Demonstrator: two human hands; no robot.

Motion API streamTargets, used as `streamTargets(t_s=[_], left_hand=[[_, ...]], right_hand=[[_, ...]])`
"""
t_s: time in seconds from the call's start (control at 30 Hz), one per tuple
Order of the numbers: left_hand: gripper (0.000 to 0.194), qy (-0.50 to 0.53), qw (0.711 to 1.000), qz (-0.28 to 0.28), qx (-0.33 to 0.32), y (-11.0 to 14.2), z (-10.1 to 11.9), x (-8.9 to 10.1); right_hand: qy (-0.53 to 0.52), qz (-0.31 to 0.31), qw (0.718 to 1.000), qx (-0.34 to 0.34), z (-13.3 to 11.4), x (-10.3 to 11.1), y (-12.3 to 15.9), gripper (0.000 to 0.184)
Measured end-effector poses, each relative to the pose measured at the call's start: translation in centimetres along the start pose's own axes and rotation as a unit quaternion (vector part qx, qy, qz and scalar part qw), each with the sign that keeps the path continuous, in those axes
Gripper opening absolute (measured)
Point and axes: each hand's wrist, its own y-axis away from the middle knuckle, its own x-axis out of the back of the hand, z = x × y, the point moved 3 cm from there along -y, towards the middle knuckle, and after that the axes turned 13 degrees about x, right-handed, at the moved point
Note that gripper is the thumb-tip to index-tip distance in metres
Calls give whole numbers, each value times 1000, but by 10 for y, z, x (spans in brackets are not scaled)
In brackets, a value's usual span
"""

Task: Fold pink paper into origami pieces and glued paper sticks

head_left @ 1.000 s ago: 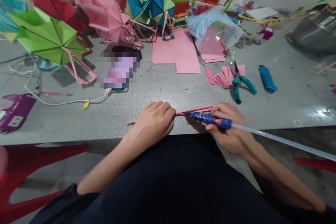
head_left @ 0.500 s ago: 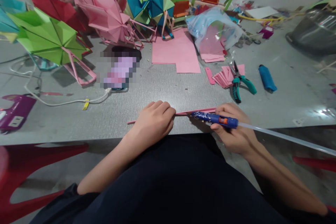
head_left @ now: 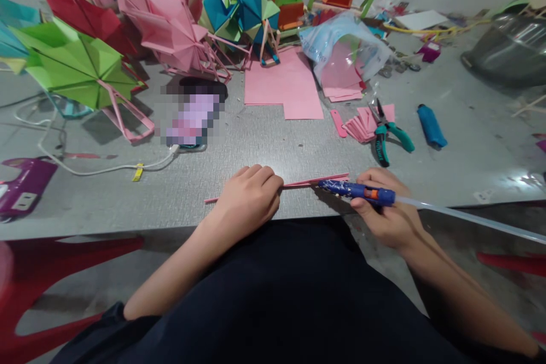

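Observation:
Close to the table's front edge, my left hand [head_left: 251,193] is closed over a thin pink paper strip [head_left: 298,183], whose ends stick out on both sides of it. My right hand [head_left: 386,207] grips a blue glue gun [head_left: 358,191] with a long clear glue stick [head_left: 469,220] running out of its back to the right. The gun's nozzle points left and lies at the strip, to the right of my left hand; whether it touches cannot be made out. Part of the strip is folded or doubled near its right end.
Green-handled pliers [head_left: 386,131] lie on small pink paper pieces [head_left: 358,125], beside a blue tube-like object [head_left: 431,125]. Farther back are pink sheets [head_left: 281,82], a plastic bag [head_left: 345,45] and folded paper models [head_left: 174,34]. A phone [head_left: 194,119] with a white cable lies left.
My right hand has moved slightly right with the glue gun, so the nozzle sits farther along the strip. My left hand stays in place on the strip.

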Motion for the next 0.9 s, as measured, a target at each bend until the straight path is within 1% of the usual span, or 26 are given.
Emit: streamTargets(t_s=[0.17, 0.33, 0.9], left_hand=[[20, 4, 1000, -9, 2, -1, 0, 0], [20, 5, 1000, -16, 4, -1, 1, 0], [22, 16, 1000, -1, 6, 0, 0, 1]], right_hand=[[6, 23, 1000, -5, 2, 3, 2, 45], [18, 32, 999, -20, 6, 6, 6, 43], [8, 30, 999, -42, 9, 8, 10, 39]])
